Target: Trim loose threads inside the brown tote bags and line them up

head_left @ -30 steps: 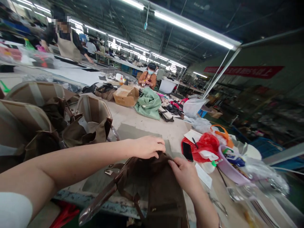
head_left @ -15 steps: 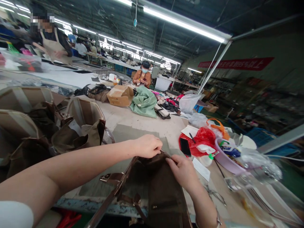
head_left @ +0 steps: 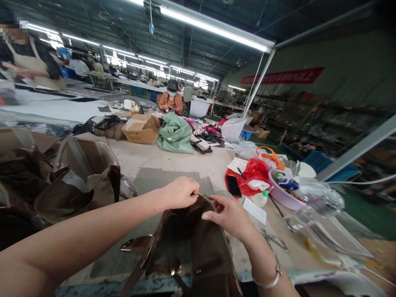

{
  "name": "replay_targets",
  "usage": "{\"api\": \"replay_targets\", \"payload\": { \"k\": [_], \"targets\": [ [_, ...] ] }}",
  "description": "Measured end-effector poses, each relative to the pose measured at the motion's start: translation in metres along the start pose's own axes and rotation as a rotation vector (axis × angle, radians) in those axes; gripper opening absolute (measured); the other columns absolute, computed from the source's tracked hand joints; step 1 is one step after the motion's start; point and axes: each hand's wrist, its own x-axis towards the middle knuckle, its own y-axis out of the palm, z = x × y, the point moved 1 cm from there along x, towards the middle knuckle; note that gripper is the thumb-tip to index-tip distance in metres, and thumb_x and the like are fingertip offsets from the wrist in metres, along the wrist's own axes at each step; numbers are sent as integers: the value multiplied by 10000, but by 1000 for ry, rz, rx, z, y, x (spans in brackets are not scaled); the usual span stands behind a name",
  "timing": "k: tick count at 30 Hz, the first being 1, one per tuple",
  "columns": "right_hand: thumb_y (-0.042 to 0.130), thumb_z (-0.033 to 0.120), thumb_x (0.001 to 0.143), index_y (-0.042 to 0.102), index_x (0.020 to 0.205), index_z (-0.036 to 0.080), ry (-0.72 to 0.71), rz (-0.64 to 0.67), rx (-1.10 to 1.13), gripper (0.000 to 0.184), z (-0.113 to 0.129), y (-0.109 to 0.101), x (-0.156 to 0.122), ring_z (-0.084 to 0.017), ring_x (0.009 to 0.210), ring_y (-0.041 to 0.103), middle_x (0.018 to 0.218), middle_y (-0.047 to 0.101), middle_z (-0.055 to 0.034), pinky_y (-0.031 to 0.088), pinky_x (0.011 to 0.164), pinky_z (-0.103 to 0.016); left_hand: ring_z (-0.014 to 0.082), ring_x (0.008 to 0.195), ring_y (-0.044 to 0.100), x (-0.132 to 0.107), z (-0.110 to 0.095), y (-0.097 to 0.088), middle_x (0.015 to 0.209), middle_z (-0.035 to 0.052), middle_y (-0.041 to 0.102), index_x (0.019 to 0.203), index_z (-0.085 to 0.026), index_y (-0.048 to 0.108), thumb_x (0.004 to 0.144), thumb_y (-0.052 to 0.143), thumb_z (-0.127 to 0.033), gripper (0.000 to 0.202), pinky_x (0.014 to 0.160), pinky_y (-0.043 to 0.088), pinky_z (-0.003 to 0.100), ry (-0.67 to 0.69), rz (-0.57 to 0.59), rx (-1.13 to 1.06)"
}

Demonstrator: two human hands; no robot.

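Observation:
A dark brown bag (head_left: 207,247) with lighter brown edging and straps stands mouth-up at the near table edge, its inside facing me. My left hand (head_left: 182,193) pinches the far part of its rim between curled fingers. At the right side of the rim is my right hand (head_left: 230,214), its thumb stretched over the bag's inside and apart from the index finger; the other fingers are partly hidden. A strap with a metal buckle (head_left: 131,244) sticks out at the bag's left. Grey sheets (head_left: 151,181) lie under and beyond the bag.
More brown bags (head_left: 83,185) crowd the left. Rightward lie a phone (head_left: 233,186), red plastic bag (head_left: 256,173), lilac basin (head_left: 284,197), paper slip (head_left: 255,211) and scissors (head_left: 276,241). A carton (head_left: 140,128) and green cloth (head_left: 175,134) stand farther back. Co-workers (head_left: 171,99) sit or stand beyond.
My right thumb has lifted off the rim and spread leftward over the bag's inside. My left hand keeps its pinch on the rim. The view has turned somewhat to the right.

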Motion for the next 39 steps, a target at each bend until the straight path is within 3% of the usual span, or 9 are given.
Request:
{"api": "replay_targets", "payload": {
  "k": [7, 15, 20, 25, 34, 39],
  "targets": [
    [553, 391, 819, 704, 906, 270, -102, -28, -73, 212, 12, 2, 14, -148, 712, 578, 781, 679, 6, 372, 617, -227, 152, 654, 579, 1, 0, 3, 687, 19, 637, 671, -160, 616, 686, 552, -153, 66, 594, 409, 227, -55, 0, 16],
    [495, 330, 858, 697, 753, 254, -132, -46, -191, 239, 13, 5, 23, -131, 707, 580, 745, 677, 17, 341, 606, -227, 135, 656, 574, -1, 5, 0, 686, -4, 613, 721, -171, 587, 741, 587, -206, 40, 602, 400, 215, -50, 30, -40],
    [504, 313, 857, 675, 711, 234, -167, -63, -240, 238, 11, 4, 22, -125, 683, 564, 711, 654, 14, 319, 589, -234, 153, 792, 609, -9, 15, -9, 898, 11, 662, 1024, -181, 536, 687, 698, -302, 393, 676, 430, 217, -101, 116, -184],
    [500, 294, 864, 685, 756, 228, -240, -27, -190, 224, 8, 2, 25, -123, 690, 559, 725, 655, 9, 336, 609, -223, 142, 734, 602, -11, 19, -12, 785, 5, 674, 846, -178, 648, 787, 589, -278, 130, 655, 407, 205, -18, 239, -71],
    [505, 283, 860, 678, 725, 217, -276, -25, -151, 229, 1, 0, 27, -125, 707, 563, 718, 651, 6, 349, 636, -219, 143, 736, 608, -7, 20, -3, 773, 21, 679, 826, -176, 663, 847, 522, -260, 165, 675, 424, 220, 42, 205, 37],
    [506, 290, 858, 675, 736, 211, -238, -53, -142, 223, -4, 0, 28, -124, 694, 564, 730, 662, 7, 338, 612, -219, 153, 859, 584, -10, 12, -10, 956, 19, 634, 982, -201, 589, 843, 545, -309, 182, 757, 442, 245, 26, 83, 52]
  ]
}}
